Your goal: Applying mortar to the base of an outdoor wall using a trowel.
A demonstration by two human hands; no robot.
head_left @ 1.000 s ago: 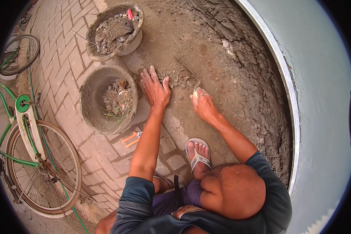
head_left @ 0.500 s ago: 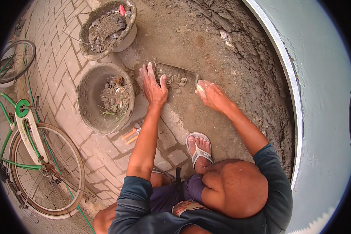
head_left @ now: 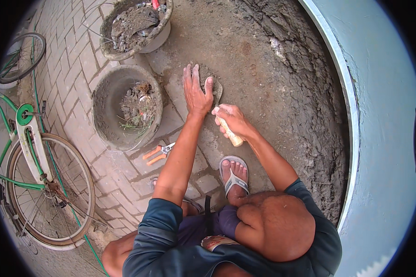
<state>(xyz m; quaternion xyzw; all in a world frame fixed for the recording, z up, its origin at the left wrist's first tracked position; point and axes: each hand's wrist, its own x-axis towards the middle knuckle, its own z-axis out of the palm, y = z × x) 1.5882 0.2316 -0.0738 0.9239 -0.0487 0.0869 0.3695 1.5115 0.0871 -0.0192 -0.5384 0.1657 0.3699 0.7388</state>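
Note:
My right hand [head_left: 234, 119] is closed round the pale handle of a trowel [head_left: 234, 139], whose metal blade points away from me, low over the soil. My left hand [head_left: 198, 98] is open beside the blade, fingers stretched out and thumb apart. Its palm is turned toward some loose grey soil [head_left: 207, 74] at the blade, partly hidden behind the hand. Left of my left hand stands a round bucket [head_left: 102, 99] holding dirt, rubble and green weeds. Orange-handled pruning shears [head_left: 155, 155] lie on the paving near my left forearm.
A second bucket [head_left: 168, 27], heaped with rubble and a red piece, stands farther off. A green and white bicycle [head_left: 34, 147] is at the left on brick paving [head_left: 74, 60]. Rough earth [head_left: 309, 92] runs along a pale blue-grey wall [head_left: 383, 115] at the right.
My right hand has drawn the trowel left and nearer to me, turning its handle toward my foot. My left hand has shifted right, and the two hands are now close together.

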